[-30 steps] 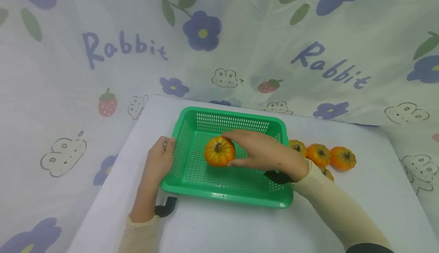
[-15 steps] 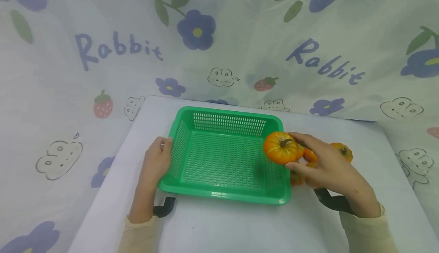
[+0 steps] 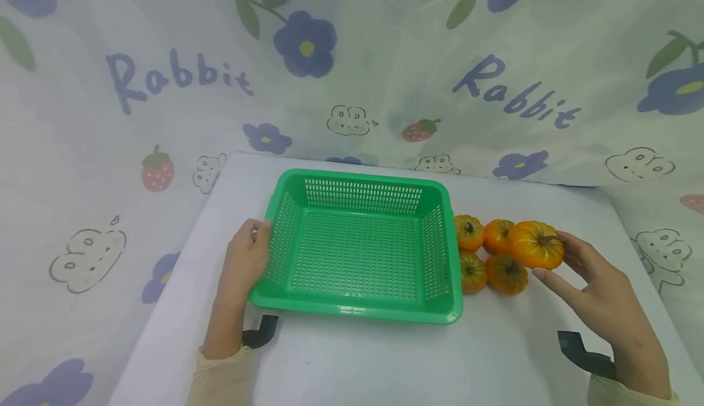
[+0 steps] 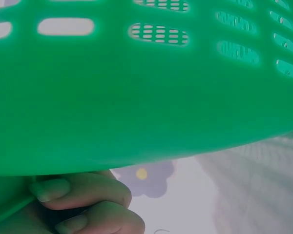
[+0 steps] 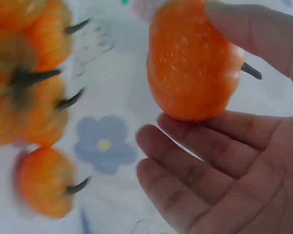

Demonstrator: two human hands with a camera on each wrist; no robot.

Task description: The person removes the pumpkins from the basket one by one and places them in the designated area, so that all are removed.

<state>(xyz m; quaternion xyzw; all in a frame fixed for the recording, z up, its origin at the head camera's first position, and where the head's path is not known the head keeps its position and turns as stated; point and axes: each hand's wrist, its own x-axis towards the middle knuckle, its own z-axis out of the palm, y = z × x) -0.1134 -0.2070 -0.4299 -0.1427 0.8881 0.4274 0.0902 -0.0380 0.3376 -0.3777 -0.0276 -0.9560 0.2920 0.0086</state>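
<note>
My right hand (image 3: 610,296) pinches a small orange pumpkin (image 3: 533,244) between thumb and fingers, right of the green plastic basket (image 3: 352,315). In the right wrist view the thumb lies on one side of this pumpkin (image 5: 193,63) and the fingertips on the other, its dark stem pointing toward the palm. Several more small pumpkins (image 3: 506,275) sit close together against the basket's right side; the held one overlaps one of them in the head view. My left hand (image 3: 244,259) grips the basket's left rim, and its fingers (image 4: 95,190) curl beneath the rim in the left wrist view.
The basket has slotted walls and a perforated floor (image 3: 357,256). It stands on a white table (image 3: 341,363) backed by a printed curtain (image 3: 385,57) with flowers and rabbits. A dark curved piece (image 3: 585,357) sits by the right wrist, another (image 3: 263,332) by the left.
My right hand has carried the pumpkin from over the basket, across its right rim, to beside the other pumpkins. The left hand stays on the left rim. The head view has shifted slightly.
</note>
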